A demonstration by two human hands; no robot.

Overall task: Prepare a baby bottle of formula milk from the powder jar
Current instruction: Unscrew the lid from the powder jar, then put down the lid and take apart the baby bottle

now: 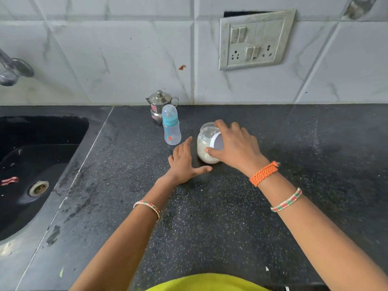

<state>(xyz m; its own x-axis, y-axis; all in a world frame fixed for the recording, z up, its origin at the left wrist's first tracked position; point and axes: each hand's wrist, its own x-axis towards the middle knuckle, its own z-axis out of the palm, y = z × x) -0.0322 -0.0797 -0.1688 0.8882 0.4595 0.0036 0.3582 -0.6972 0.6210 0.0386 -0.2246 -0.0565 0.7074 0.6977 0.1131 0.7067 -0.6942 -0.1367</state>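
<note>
Standing on the dark speckled counter (231, 217), beside the black sink (42, 156). Right hand (237, 143) gripping a white lid (217, 141), tilted just off the open powder jar (206, 143). Left hand (184, 162) lying spread, fingers apart, just left of the jar. Baby bottle (171, 126), capped, waiting upright near the steel pot (159, 105).

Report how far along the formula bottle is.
Early. Done: the powder jar stands open. In hand: the right hand holds its lid tilted at the mouth; the left hand is open beside it. Left: the baby bottle is capped and looks empty; the steel pot is untouched.
</note>
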